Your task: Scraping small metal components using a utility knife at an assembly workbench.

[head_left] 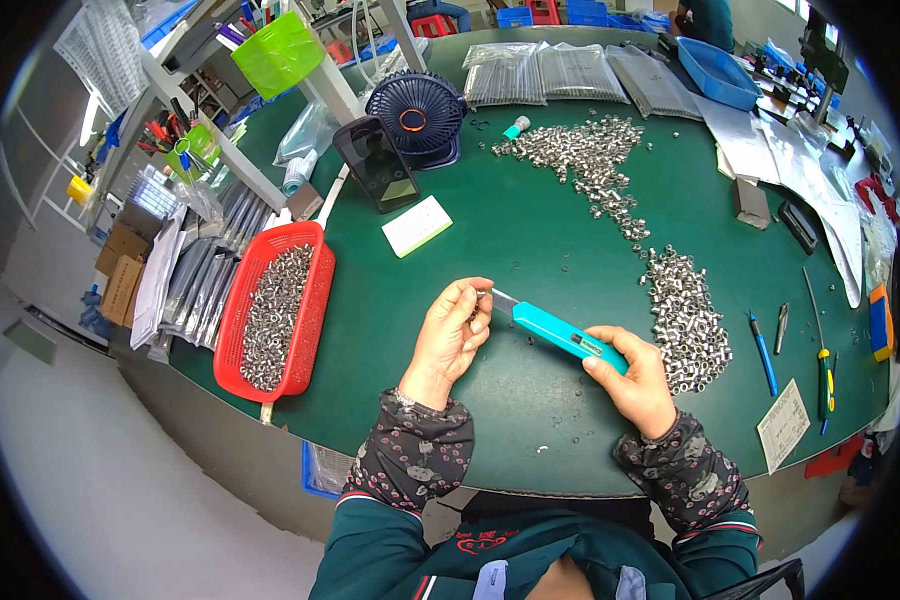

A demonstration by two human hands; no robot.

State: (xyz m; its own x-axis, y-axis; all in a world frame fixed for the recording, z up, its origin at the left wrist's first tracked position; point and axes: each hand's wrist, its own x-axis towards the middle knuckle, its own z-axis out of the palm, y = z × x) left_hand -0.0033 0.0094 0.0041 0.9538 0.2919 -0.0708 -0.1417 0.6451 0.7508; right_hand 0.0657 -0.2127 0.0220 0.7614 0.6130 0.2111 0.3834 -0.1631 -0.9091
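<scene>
My right hand [632,378] is wrapped round a teal utility knife [562,332], its blade out and pointing left. The fingers of my left hand [452,330] are closed in a pinch at the tip of the blade [504,301]. Between thumb and forefinger sits a small silvery metal piece, mostly covered by the fingertips. To the right of my right hand lies a pile of small metal rings [686,335]. A larger, looser heap of similar rings [595,150] spreads over the far part of the green table [440,440].
A red basket [322,290] of metal rings stands at the left. Beyond my left hand are a phone [377,165], a dark blue fan [415,115] and a white card [417,226]. Pens and a screwdriver [825,385] lie right. Bagged tubes [505,75] and a blue tray [718,73] line the back.
</scene>
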